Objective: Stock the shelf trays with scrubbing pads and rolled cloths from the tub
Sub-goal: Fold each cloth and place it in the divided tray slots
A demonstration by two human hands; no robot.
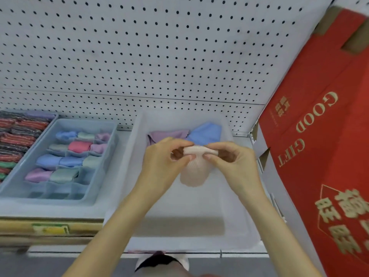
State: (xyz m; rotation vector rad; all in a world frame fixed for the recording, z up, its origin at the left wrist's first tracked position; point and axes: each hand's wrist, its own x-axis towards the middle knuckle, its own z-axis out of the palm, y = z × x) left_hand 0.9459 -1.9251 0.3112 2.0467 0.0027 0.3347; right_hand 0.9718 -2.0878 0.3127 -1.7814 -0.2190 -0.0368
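Note:
Above the white tub (137, 156) I hold a pale pink cloth (194, 172) with both hands. My left hand (161, 158) pinches its rolled top edge on the left, my right hand (231, 158) pinches it on the right, and the rest hangs down. A purple cloth (165, 133) and a blue cloth (207, 132) lie at the tub's far end. To the left stands a grey divided tray (103, 166) with several rolled cloths in blue, green, pink and purple; its front cells hold nothing.
A tray of striped scrubbing pads (18, 140) sits at the far left. A white pegboard (149, 56) backs the shelf. A red gift carton (323, 136) leans close on the right. A yellow price label (51, 229) marks the shelf's wooden front edge.

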